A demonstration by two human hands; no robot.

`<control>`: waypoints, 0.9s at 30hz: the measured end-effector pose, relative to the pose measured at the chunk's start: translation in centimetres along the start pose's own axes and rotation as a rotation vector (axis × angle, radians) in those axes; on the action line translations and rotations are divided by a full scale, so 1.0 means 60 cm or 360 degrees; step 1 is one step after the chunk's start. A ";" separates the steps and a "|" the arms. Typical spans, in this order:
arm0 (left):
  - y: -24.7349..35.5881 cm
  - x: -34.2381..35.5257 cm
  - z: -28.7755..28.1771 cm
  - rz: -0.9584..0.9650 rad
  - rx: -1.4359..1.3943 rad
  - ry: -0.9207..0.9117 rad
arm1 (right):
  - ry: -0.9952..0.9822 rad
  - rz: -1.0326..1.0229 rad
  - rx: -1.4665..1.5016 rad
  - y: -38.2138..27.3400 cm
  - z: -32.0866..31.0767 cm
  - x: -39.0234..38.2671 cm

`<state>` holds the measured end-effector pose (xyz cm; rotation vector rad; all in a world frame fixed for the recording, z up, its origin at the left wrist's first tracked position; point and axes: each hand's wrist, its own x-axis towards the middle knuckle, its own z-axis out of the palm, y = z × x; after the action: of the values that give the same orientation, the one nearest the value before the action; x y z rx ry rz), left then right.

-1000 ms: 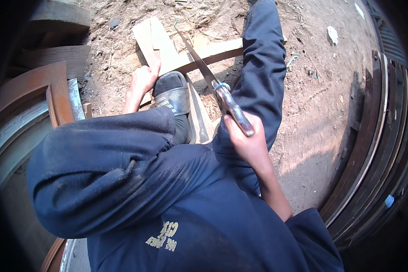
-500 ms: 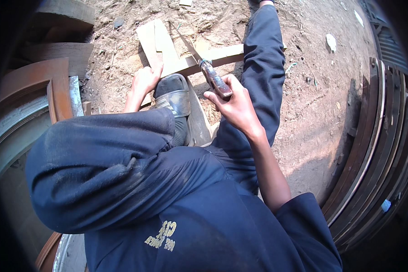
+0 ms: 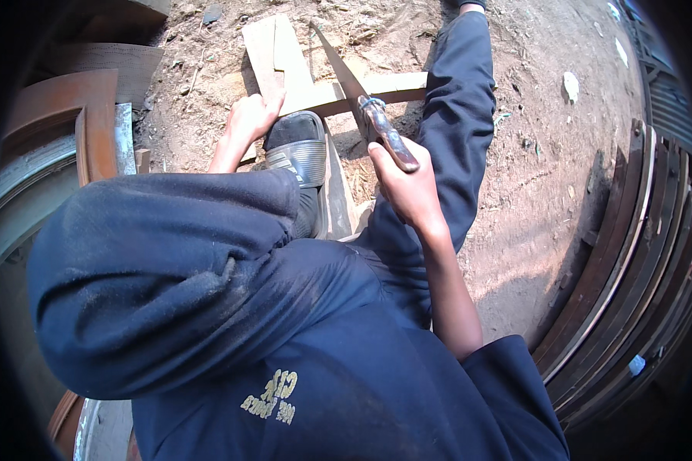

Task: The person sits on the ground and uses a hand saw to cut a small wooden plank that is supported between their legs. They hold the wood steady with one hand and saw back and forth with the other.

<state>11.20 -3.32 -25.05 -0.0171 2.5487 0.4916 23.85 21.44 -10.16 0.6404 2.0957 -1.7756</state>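
Note:
My left hand (image 3: 255, 123) grips a pale piece of wood (image 3: 292, 54) at its near end, beside my left foot in a sandal (image 3: 294, 161). My right hand (image 3: 404, 180) is closed on the handle of a hand saw (image 3: 341, 65), its long blade pointing away from me over a curved plank (image 3: 396, 84). The plank runs sideways to my outstretched right leg (image 3: 457, 100). Under my left foot and beside it lies another length of wood (image 3: 338, 200). Whether the teeth are in the plank, I cannot tell.
Wooden door or window frames (image 3: 96, 138) and boards (image 3: 100, 65) are stacked close on my left. Long dark timbers (image 3: 615, 253) lie stacked along my right, with corrugated sheet metal (image 3: 673, 100) behind them. The dirt ground (image 3: 546, 146) carries chips, sticks and small scraps.
My right hand pushed the saw forward, away from me, then drew it slightly back. My left hand stays on the wood. The whole view has shifted a little.

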 end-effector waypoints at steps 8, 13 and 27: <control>0.006 -0.005 -0.016 -0.0029 0.0005 -0.0093 | 0.0068 0.0079 0.0062 -0.011 -0.018 -0.051; 0.025 -0.013 -0.023 0.0022 0.0010 -0.0077 | 0.0053 -0.0096 -0.0230 -0.015 0.011 0.009; 0.011 -0.020 -0.028 -0.0013 -0.0030 -0.0011 | 0.0023 -0.0020 0.0087 0.002 0.006 -0.012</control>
<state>11.30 -3.41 -22.89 -0.0327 2.5363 0.5113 24.52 21.00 -9.92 0.6582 2.0714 -1.8461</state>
